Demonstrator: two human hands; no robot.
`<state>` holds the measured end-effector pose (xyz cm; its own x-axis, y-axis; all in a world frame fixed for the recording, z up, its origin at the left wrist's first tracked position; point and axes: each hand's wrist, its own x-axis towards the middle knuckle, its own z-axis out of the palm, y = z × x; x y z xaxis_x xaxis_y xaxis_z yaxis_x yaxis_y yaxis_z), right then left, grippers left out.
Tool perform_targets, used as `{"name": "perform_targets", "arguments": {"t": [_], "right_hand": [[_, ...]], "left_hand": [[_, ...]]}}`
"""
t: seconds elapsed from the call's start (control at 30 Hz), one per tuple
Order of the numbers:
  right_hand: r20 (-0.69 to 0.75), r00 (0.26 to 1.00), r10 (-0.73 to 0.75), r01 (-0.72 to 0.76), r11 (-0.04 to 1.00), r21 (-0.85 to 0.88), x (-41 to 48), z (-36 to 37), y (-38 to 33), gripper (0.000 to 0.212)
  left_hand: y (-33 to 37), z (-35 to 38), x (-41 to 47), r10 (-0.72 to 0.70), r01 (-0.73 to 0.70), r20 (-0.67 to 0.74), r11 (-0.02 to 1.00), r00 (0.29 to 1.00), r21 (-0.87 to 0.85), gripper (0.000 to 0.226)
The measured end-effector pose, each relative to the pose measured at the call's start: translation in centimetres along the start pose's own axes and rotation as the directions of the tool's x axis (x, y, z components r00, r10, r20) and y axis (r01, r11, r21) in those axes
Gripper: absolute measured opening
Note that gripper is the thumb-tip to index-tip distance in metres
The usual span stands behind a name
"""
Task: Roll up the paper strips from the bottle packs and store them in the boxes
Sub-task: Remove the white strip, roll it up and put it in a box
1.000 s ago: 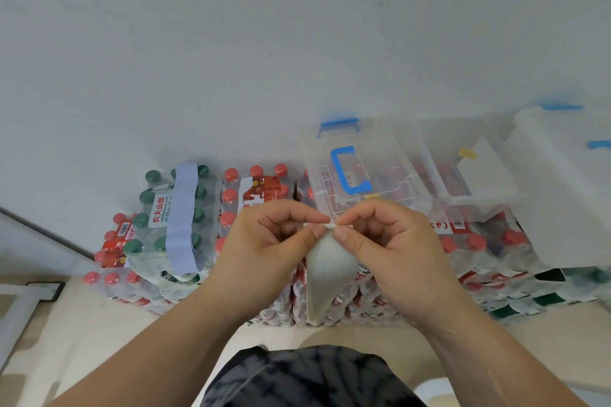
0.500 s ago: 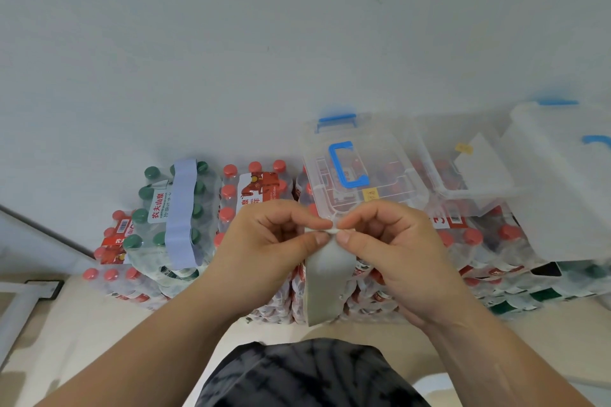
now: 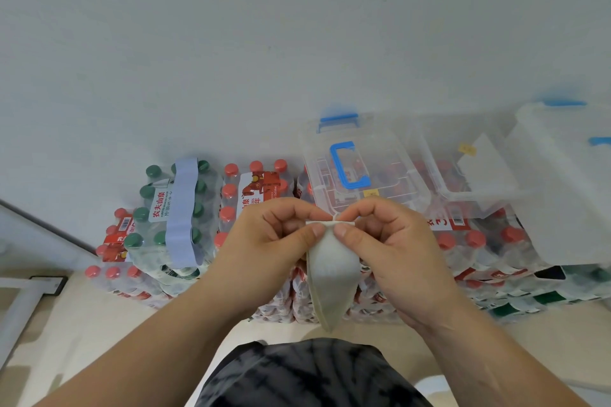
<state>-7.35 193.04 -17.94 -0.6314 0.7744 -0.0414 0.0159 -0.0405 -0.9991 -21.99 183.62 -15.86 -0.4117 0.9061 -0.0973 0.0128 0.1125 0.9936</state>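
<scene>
Lower left of frame: shrink-wrapped bottle packs were stacked on the floor against a pale wall. The topmost at left, a green-capped pack (image 3: 158, 206), carried a blue-grey strip (image 3: 181, 208) banded over its top and down its front, not yet removed. Just right of it sat a red-capped pack (image 3: 256, 188), with no band visible on it. Centre of frame: the left hand (image 3: 264, 241) pinched the top edge of a pale strip (image 3: 332, 271) between thumb and curled forefinger. The strip was off the packs, held in the air in front of them, and hung below the fingers as a limp, tapering loop. The right hand (image 3: 393, 251) pinched the same top edge, the two thumb tips nearly meeting. A small fold or first turn showed at that edge, but it was too small to tell whether a roll had properly begun. Judged: the strip was thin, light and floppy, with no stiffness to hold a coil by itself. It would want taking at the very end, rolling tight between thumbs and forefingers, and pinching until set down, or it would likely spring loose. Upper centre right: a closed box (image 3: 396, 175), clear with a blue handle, rested on the packs behind the hands. Right of it an open box (image 3: 463, 200) held a white sheet (image 3: 486, 168), the likelier place for the roll. Far right edge: a large translucent container (image 3: 562, 195) with blue clips sat partly out of frame.
</scene>
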Motion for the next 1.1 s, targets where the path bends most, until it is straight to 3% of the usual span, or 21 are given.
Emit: {"name": "perform_targets", "arguments": {"t": [0.17, 0.57, 0.8, 1.1], "right_hand": [[-0.044, 0.999, -0.010, 0.010, 1.000, -0.013, 0.5, -0.4, 0.3, 0.014], [-0.085, 0.994, 0.067, -0.067, 0.998, 0.009, 1.2, -0.8, 1.1, 0.011], [-0.115, 0.991, 0.075, -0.075, 0.997, 0.002, 1.3, -0.7, 1.5, 0.015], [-0.077, 0.996, 0.041, -0.043, 0.998, -0.035, 1.4, -1.0, 1.4, 0.015]], "left_hand": [[-0.1, 0.9, 0.4, -0.025, 0.028, -0.064, 0.998, 0.998, 0.055, 0.014], [-0.6, 0.6, 1.6, 0.015, -0.010, -0.020, 0.977, 1.000, 0.214, 0.018], [-0.5, 0.6, 2.1, -0.087, 0.087, 0.012, 0.996, 0.996, 0.015, 0.009], [-0.9, 0.6, 2.5, -0.096, 0.097, 0.017, 0.995, 0.995, -0.023, 0.010]]}}
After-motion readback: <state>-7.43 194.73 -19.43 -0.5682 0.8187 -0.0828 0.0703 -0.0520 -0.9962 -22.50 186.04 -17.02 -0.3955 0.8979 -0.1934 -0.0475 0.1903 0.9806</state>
